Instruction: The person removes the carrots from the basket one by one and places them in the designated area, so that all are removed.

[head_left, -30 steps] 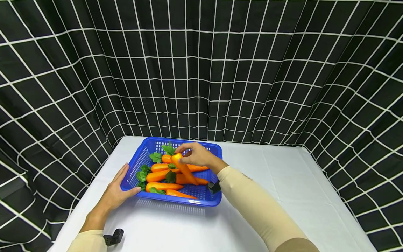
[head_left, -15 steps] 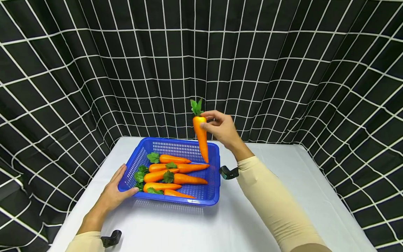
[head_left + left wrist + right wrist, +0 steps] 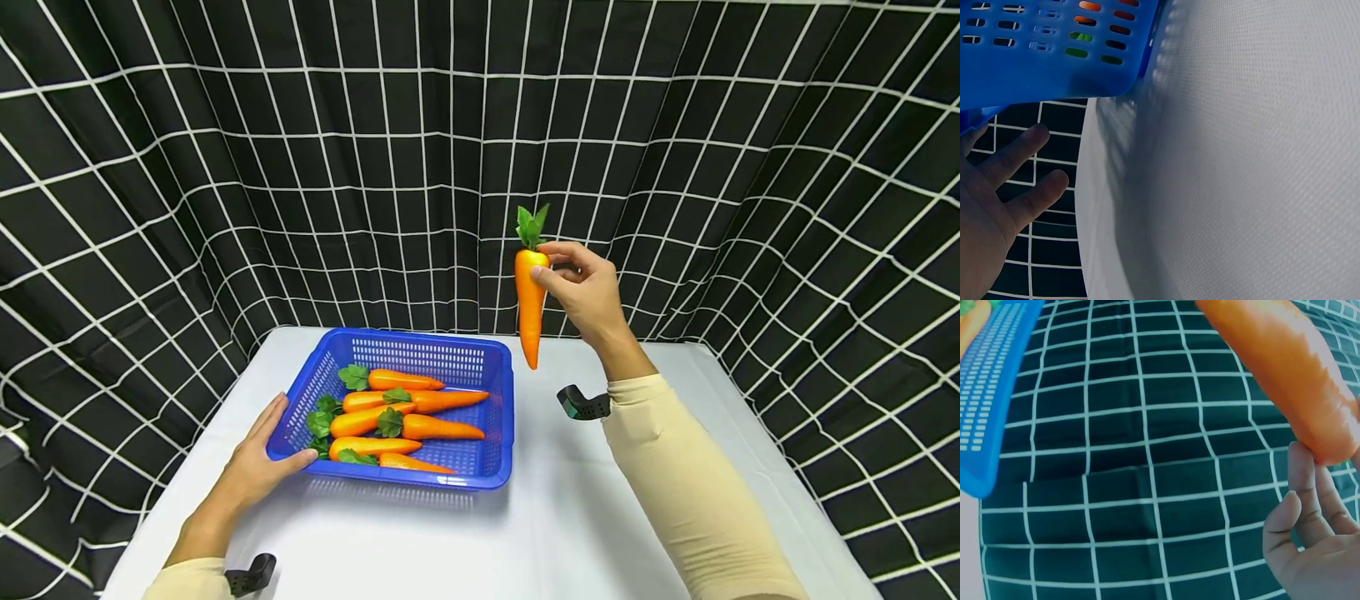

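Observation:
My right hand point(image 3: 588, 292) pinches an orange carrot point(image 3: 531, 304) near its leafy green top, in the head view. It hangs tip down in the air, to the right of a blue plastic basket point(image 3: 508, 417). In the right wrist view the carrot point(image 3: 1297, 375) crosses the upper right, above the curled fingers of that hand point(image 3: 1322, 544). My left hand point(image 3: 251, 471) touches the basket's left end, thumb at the front corner. Its fingers look spread and fairly straight in the left wrist view, beside the basket point(image 3: 1035, 75). Several carrots point(image 3: 442, 427) lie inside the basket.
The basket stands on the left half of a white-covered table point(image 3: 600, 517). A black curtain point(image 3: 405, 167) with a white grid surrounds the table at the back and sides. Each wrist bears a black strap device point(image 3: 585, 404).
My right hand has lifted the carrot out of the basket and carried it up and to the right. The left hand keeps its place at the basket's left end.

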`<action>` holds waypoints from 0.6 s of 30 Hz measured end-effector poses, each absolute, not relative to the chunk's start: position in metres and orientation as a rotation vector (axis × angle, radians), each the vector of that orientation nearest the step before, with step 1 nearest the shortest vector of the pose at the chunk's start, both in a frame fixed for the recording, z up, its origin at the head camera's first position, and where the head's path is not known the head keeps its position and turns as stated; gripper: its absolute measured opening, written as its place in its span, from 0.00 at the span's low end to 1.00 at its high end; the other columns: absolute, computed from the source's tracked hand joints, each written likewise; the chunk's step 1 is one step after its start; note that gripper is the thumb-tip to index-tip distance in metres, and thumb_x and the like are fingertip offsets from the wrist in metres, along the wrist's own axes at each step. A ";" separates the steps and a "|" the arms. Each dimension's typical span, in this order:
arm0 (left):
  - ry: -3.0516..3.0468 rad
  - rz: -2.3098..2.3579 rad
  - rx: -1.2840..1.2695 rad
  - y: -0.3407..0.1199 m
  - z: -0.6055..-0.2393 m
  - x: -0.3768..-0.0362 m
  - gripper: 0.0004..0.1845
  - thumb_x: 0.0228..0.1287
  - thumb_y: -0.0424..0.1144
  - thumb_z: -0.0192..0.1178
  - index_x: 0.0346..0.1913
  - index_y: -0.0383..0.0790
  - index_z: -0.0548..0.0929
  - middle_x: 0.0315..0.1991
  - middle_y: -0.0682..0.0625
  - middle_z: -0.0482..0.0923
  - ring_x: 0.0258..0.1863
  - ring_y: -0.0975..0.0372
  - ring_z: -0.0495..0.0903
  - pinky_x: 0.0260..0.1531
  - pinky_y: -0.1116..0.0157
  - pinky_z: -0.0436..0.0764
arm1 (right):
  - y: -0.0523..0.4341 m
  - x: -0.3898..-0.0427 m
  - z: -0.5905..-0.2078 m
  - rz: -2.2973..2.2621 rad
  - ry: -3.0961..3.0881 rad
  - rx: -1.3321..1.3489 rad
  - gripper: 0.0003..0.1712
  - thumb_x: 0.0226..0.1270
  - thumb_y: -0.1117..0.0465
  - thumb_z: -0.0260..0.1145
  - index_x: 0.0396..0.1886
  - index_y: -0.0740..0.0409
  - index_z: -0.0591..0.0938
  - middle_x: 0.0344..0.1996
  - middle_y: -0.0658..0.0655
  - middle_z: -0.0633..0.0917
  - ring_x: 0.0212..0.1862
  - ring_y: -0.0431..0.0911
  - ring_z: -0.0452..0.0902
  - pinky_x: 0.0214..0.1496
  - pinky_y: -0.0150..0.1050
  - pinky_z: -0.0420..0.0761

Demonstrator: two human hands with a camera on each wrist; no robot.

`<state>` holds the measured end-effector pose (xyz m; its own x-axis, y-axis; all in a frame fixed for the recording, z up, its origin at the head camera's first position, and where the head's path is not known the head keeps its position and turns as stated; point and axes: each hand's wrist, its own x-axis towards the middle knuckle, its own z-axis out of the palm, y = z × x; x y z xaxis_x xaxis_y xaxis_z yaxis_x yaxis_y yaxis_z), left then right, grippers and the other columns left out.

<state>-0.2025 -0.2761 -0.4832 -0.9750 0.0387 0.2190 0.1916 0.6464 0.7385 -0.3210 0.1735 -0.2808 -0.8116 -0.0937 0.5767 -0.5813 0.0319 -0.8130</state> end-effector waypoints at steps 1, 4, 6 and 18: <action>-2.679 -1.235 -0.193 -0.276 -0.483 -0.203 0.54 0.54 0.48 0.71 0.76 0.35 0.48 0.76 0.41 0.42 0.71 0.38 0.46 0.61 0.33 0.50 | 0.176 -0.321 -0.281 1.838 -1.947 0.668 0.18 0.58 0.69 0.70 0.49 0.69 0.82 0.36 0.60 0.79 0.31 0.46 0.80 0.34 0.32 0.78; -2.673 -1.248 -0.202 -0.277 -0.484 -0.204 0.54 0.54 0.47 0.71 0.76 0.35 0.48 0.76 0.40 0.42 0.71 0.38 0.45 0.61 0.33 0.49 | 0.184 -0.320 -0.285 1.831 -1.957 0.613 0.18 0.59 0.68 0.70 0.50 0.68 0.82 0.37 0.60 0.79 0.32 0.46 0.80 0.36 0.32 0.79; -2.667 -1.258 -0.201 -0.277 -0.485 -0.203 0.54 0.54 0.47 0.72 0.76 0.35 0.49 0.76 0.40 0.42 0.71 0.38 0.44 0.61 0.33 0.49 | 0.189 -0.321 -0.290 1.821 -1.980 0.574 0.19 0.60 0.66 0.70 0.51 0.67 0.82 0.38 0.60 0.78 0.33 0.46 0.81 0.37 0.33 0.79; -2.669 -1.285 -0.186 -0.275 -0.482 -0.203 0.54 0.54 0.46 0.71 0.76 0.37 0.48 0.76 0.41 0.41 0.71 0.38 0.43 0.60 0.32 0.48 | 0.212 -0.331 -0.340 1.769 -2.057 0.379 0.21 0.61 0.64 0.70 0.54 0.65 0.81 0.40 0.59 0.78 0.36 0.43 0.81 0.37 0.29 0.79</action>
